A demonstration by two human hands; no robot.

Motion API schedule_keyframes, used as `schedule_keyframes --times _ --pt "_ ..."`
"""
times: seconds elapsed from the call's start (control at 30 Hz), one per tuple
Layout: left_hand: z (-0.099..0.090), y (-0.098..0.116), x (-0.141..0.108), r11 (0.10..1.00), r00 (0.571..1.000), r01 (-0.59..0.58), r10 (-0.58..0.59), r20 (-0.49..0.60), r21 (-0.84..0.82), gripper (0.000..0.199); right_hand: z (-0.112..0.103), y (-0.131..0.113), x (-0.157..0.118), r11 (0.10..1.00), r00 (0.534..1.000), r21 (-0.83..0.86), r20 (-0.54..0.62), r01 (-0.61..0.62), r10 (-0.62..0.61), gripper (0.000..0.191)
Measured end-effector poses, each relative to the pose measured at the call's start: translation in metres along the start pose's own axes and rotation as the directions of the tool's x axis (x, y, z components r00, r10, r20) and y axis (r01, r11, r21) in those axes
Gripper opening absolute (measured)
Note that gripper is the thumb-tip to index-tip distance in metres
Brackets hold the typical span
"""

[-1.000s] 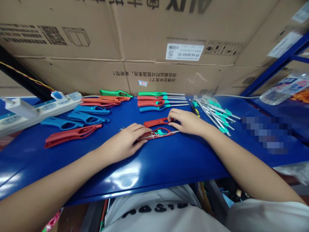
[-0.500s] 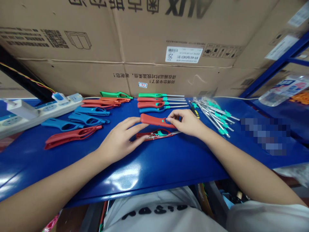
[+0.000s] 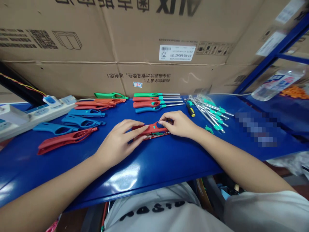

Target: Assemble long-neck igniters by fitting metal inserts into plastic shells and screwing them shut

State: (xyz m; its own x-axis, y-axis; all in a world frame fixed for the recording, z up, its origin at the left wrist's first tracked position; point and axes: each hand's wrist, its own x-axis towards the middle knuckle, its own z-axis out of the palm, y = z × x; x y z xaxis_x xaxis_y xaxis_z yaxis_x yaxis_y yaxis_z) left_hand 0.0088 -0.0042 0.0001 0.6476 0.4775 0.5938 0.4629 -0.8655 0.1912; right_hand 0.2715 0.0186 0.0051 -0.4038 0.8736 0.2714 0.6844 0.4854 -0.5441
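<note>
A red lighter shell half [image 3: 152, 128] lies over its matching lower half [image 3: 150, 136], whose metal and green inner parts show along the near edge. My left hand [image 3: 118, 140] grips the handle end, fingers over the upper shell and thumb by the lower half. At the other end, my right hand [image 3: 178, 124] pinches the shell near its trigger opening. The long metal tube of this lighter is hidden behind my right hand. Just beyond them lie several closed lighters, among them a blue lighter [image 3: 148, 110] and a green lighter [image 3: 147, 94].
Loose blue shells [image 3: 56, 128], a red shell [image 3: 65, 140] and orange shells [image 3: 96, 104] lie to the left, beside a white power strip [image 3: 40, 112]. On the right are metal tubes with green parts [image 3: 212, 112] and a black-yellow screwdriver [image 3: 191, 110]. A cardboard box [image 3: 96, 71] stands behind.
The upper red shell has come down and towards me onto the lower half, carried by my right hand. My left fingers now rest on it. The view has shifted slightly.
</note>
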Motion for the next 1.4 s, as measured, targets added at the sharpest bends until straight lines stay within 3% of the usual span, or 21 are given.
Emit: schedule_keyframes --times 0.2,0.27,0.37,0.47,0.67,0.97,1.4 --pt "0.004 -0.001 -0.002 1.000 1.000 0.019 -0.019 0.006 -0.018 0.024 0.004 0.000 0.000 0.998 1.000 0.063 0.026 -0.013 0.011 0.013" --pt "0.004 -0.001 -0.002 0.999 0.999 0.043 -0.043 0.006 -0.014 0.024 0.002 0.001 0.000 0.995 0.996 0.062 0.036 0.079 -0.081 0.017" --pt "0.004 -0.001 -0.002 0.996 0.996 0.092 -0.092 0.019 -0.008 0.027 -0.004 0.003 0.000 0.960 0.955 0.038 0.101 0.276 -0.278 0.033" --pt "0.005 -0.002 -0.003 0.991 0.990 0.133 -0.132 0.054 -0.019 0.030 -0.007 0.007 0.000 0.938 0.926 0.027 0.152 0.345 -0.345 0.037" --pt "0.006 -0.005 -0.004 0.980 0.974 0.193 -0.185 0.127 -0.054 0.035 -0.005 0.011 -0.001 0.932 0.909 0.072 0.206 0.356 -0.363 0.037" --pt "0.006 -0.007 -0.005 0.980 0.962 0.194 -0.181 0.203 -0.047 0.032 -0.001 0.007 -0.002 0.944 0.923 -0.031 0.225 0.328 -0.313 0.032" --pt "0.008 -0.005 -0.005 0.974 0.952 0.220 -0.201 0.232 -0.057 0.031 -0.001 0.012 -0.002 0.948 0.916 -0.010 0.261 0.318 -0.304 0.034"
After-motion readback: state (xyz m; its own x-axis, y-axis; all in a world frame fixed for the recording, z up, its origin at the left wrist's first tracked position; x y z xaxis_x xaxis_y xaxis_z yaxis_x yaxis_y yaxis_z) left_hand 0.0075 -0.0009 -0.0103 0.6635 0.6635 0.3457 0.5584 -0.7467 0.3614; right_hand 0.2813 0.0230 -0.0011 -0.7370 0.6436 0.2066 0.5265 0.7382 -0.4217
